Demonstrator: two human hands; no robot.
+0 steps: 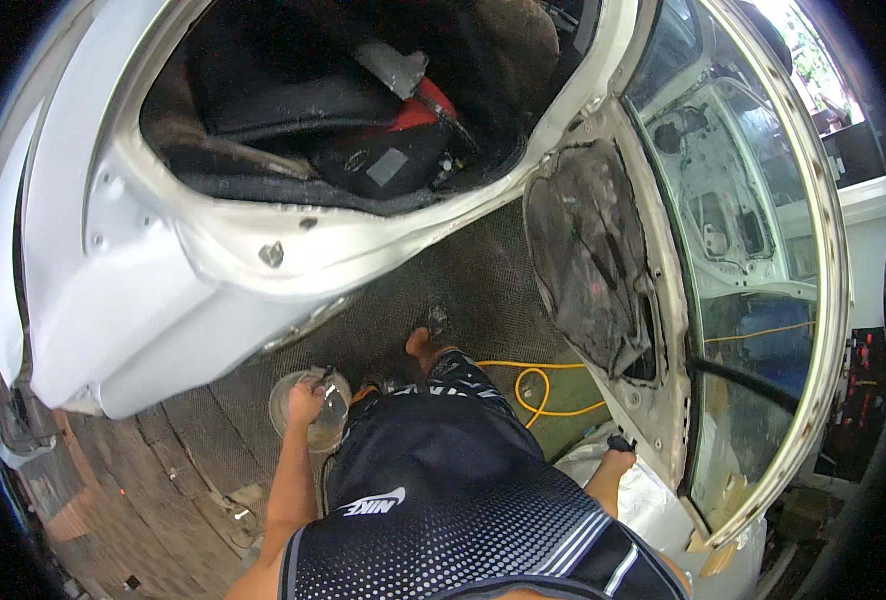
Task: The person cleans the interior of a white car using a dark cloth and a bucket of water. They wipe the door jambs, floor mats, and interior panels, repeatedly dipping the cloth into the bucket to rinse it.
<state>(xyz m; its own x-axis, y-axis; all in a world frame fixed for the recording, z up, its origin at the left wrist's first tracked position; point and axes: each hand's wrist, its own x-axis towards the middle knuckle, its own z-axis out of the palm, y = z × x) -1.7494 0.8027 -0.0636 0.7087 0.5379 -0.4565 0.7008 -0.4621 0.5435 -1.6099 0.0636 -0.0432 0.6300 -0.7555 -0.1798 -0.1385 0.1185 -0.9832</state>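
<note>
My left hand [306, 402] is closed, low on the left, over a round translucent tub [281, 404] that seems to hold liquid. A small dark piece [325, 374] shows at its fingertips, too small to name. On the right, my right hand [618, 461] is closed around a small black object [619, 443], whose kind I cannot make out. This hand is beside the lower part of an open car door [668, 420], next to silvery-white sheeting [588, 465]. Ahead stands the white car body [153, 290] with its doorway open.
Inside the doorway lie dark upholstery and a red item [425, 106]. A dark liner [583, 250] covers part of the door's inner side, beside its glass [753, 400]. A yellow-orange hose or cord [531, 390] loops over the floor. Tiles [178, 450] cover the left.
</note>
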